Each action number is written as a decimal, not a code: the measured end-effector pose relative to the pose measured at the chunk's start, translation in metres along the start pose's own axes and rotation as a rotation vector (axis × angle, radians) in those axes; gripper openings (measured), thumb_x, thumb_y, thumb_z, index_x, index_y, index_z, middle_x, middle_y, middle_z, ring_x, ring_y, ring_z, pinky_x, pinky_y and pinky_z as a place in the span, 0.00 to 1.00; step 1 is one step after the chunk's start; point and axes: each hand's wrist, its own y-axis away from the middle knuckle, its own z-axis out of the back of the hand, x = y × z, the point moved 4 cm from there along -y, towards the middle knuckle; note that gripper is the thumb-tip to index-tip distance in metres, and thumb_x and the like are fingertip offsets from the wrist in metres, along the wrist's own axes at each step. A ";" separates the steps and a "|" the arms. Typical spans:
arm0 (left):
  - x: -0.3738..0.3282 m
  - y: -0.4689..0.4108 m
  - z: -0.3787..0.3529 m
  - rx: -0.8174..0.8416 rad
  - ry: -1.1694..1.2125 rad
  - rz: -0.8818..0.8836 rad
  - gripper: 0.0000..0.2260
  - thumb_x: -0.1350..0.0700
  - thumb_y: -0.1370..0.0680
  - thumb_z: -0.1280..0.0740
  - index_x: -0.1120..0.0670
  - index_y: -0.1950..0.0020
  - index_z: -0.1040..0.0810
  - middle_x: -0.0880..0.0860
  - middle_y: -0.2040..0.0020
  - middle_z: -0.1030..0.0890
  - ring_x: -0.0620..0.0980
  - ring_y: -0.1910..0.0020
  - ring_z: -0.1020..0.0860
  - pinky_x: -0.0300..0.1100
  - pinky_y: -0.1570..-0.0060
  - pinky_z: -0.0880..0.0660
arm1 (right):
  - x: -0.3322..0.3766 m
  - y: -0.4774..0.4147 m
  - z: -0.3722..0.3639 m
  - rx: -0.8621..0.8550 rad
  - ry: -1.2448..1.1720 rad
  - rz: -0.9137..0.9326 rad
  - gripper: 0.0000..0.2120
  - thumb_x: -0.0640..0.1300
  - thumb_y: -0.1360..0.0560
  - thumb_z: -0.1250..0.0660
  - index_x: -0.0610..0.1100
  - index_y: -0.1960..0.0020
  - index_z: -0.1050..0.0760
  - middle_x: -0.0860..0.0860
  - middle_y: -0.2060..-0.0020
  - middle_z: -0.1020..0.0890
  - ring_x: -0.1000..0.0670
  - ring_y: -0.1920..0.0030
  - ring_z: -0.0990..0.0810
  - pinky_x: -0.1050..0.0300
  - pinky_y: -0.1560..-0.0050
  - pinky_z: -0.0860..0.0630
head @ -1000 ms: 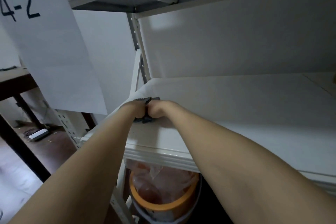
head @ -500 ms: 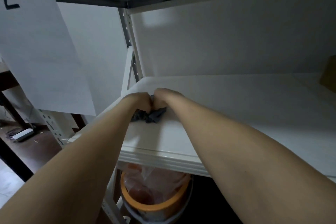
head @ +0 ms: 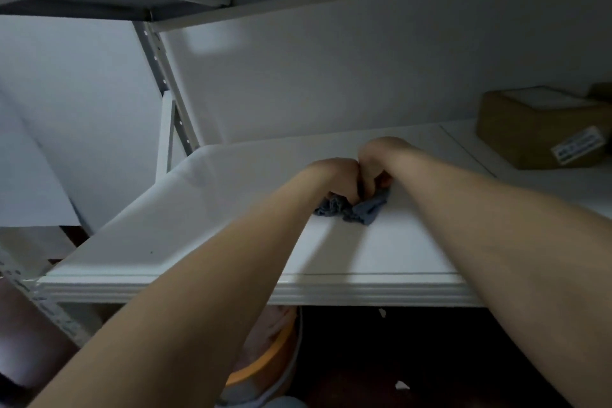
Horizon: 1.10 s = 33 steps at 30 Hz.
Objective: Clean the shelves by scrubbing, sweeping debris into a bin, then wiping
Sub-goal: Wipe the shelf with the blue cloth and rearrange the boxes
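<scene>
Prob. late in the job: wiping stage, tho scrubbing w/ the rag can't be ruled out. Left grip [head: 336,177] & right grip [head: 376,164] were both curled tight on the bunched grey-blue cloth [head: 362,210], knuckles touching. The cloth lay on the white shelf [head: 185,219] directly under both grips, its loose folds poking out on the near side toward the front edge. The surface looked mostly clean; one dark speck [head: 151,252] sat front-left. The stretch toward the cardboard box [head: 543,132] at the right end likely still needed a pass. The orange-rimmed bin [head: 265,364] stood below the front edge, partly hidden by the left forearm.
</scene>
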 end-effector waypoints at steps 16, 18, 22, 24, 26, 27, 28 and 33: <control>0.110 0.051 0.000 0.045 -0.145 0.373 0.18 0.46 0.28 0.30 0.59 0.50 0.22 0.54 0.58 0.21 0.54 0.57 0.22 0.47 0.45 0.24 | 0.114 -0.013 -0.008 -0.211 -0.297 0.355 0.18 0.46 0.24 0.35 0.44 0.35 0.27 0.43 0.44 0.22 0.43 0.48 0.23 0.54 0.47 0.27; 0.119 0.062 -0.006 0.046 -0.112 0.416 0.15 0.49 0.26 0.32 0.60 0.48 0.22 0.54 0.57 0.21 0.54 0.56 0.22 0.46 0.45 0.25 | 0.128 -0.016 -0.008 -0.239 -0.364 0.341 0.19 0.47 0.24 0.36 0.43 0.35 0.28 0.42 0.39 0.24 0.41 0.43 0.24 0.53 0.46 0.28; 0.118 0.065 -0.013 -0.009 -0.057 0.422 0.14 0.51 0.24 0.36 0.59 0.44 0.23 0.51 0.63 0.25 0.52 0.58 0.25 0.44 0.50 0.26 | 0.129 -0.020 -0.007 -0.297 -0.367 0.328 0.10 0.45 0.24 0.35 0.42 0.45 0.26 0.42 0.44 0.21 0.42 0.53 0.25 0.56 0.55 0.31; 0.114 0.065 -0.012 -0.017 -0.062 0.412 0.15 0.52 0.23 0.37 0.59 0.40 0.25 0.53 0.58 0.24 0.52 0.57 0.26 0.42 0.53 0.29 | 0.127 -0.018 -0.002 -0.312 -0.365 0.316 0.09 0.43 0.24 0.36 0.42 0.45 0.26 0.42 0.44 0.21 0.42 0.53 0.24 0.56 0.55 0.31; 0.108 0.067 -0.011 -0.014 -0.067 0.408 0.16 0.53 0.22 0.38 0.58 0.37 0.27 0.57 0.48 0.22 0.52 0.55 0.27 0.41 0.53 0.32 | 0.126 -0.016 -0.001 -0.310 -0.374 0.300 0.12 0.43 0.23 0.37 0.40 0.41 0.26 0.42 0.43 0.22 0.42 0.51 0.23 0.55 0.55 0.31; 0.107 0.067 -0.012 -0.019 -0.062 0.406 0.17 0.53 0.21 0.38 0.58 0.35 0.29 0.57 0.46 0.22 0.52 0.54 0.27 0.41 0.52 0.32 | 0.126 -0.014 -0.002 -0.312 -0.368 0.299 0.13 0.44 0.22 0.38 0.39 0.40 0.26 0.42 0.43 0.22 0.42 0.51 0.24 0.55 0.55 0.31; 0.108 0.066 -0.013 -0.024 -0.065 0.400 0.17 0.52 0.21 0.38 0.57 0.34 0.29 0.57 0.44 0.22 0.53 0.52 0.26 0.41 0.52 0.33 | 0.127 -0.012 -0.003 -0.315 -0.357 0.298 0.13 0.44 0.22 0.38 0.39 0.40 0.27 0.41 0.43 0.22 0.42 0.51 0.24 0.55 0.55 0.31; 0.103 0.068 -0.015 -0.056 -0.051 0.370 0.15 0.56 0.21 0.39 0.60 0.36 0.27 0.59 0.49 0.21 0.57 0.50 0.23 0.41 0.56 0.31 | 0.126 -0.008 -0.011 -0.332 -0.316 0.261 0.14 0.41 0.22 0.39 0.38 0.38 0.28 0.41 0.44 0.23 0.41 0.49 0.23 0.55 0.53 0.29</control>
